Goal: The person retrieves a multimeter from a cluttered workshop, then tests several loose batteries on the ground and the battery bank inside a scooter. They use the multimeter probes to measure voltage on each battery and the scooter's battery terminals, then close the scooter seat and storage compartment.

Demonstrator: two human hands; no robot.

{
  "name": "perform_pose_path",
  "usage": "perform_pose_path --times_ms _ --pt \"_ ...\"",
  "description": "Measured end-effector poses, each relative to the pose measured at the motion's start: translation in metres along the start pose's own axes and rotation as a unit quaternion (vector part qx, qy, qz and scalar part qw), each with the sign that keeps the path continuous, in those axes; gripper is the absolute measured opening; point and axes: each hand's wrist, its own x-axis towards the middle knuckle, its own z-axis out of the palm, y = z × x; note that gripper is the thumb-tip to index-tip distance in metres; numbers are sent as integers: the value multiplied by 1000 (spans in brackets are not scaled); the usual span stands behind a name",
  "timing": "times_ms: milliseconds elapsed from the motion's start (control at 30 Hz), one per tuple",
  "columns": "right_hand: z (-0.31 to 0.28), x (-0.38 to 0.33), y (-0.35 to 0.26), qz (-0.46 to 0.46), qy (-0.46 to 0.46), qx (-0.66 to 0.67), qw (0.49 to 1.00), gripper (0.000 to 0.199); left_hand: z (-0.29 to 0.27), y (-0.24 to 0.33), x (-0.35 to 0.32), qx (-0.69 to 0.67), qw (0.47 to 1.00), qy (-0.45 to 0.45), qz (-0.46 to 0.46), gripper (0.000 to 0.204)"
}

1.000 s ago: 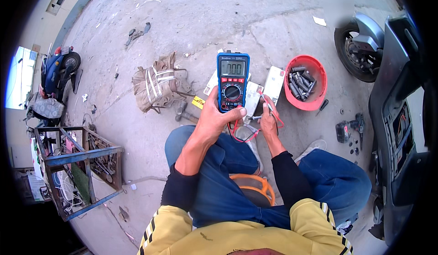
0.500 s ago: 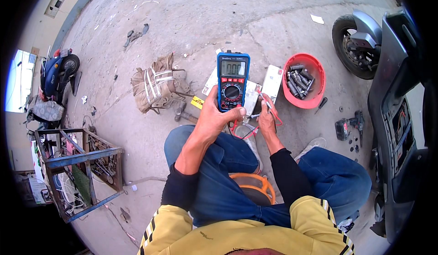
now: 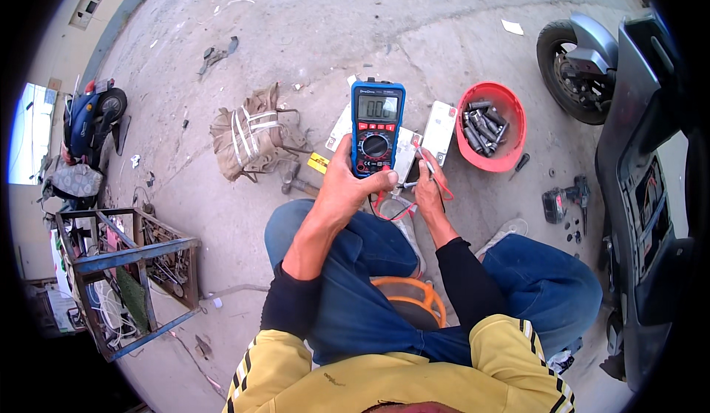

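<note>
Well left of the red hard hat (image 3: 497,164) lay the hammer (image 3: 290,180); nearer the hat, the left hand (image 3: 346,190), curled snugly, gripped the digital multimeter (image 3: 376,127), screen up! Then the right hand (image 3: 431,191), nearly closed, pinched test probes (image 3: 409,184) beside a white battery (image 3: 407,160), contact unclear; firm, steady tips looked vital.

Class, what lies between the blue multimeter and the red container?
White rectangular blocks lie between the multimeter and the red container in the head view.
</note>
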Motion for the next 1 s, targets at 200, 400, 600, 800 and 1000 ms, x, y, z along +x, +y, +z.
perform_pose_path --times_ms 200,400,600,800,1000 --pt "-1 5 10 -32 6 -35 999 38 0 -2 2 -16 1000 0 -3 64" --pt "-1 -3 -22 41 -9 -5 999 36 -2 -3 1 -23 1000 -7 -9 64" --pt "1 5 10 -41 8 -49 998 37 -1 -2 1 -40 999 -10 -19 64" --pt "2 5 11 -46 13 -44 998 38 -1 -7 3 -51 999 -7 -11 63" --pt "-1 -6 -28 28 -2 -15 999 39 -3 -6 2 -56 998 -2 -11 66"
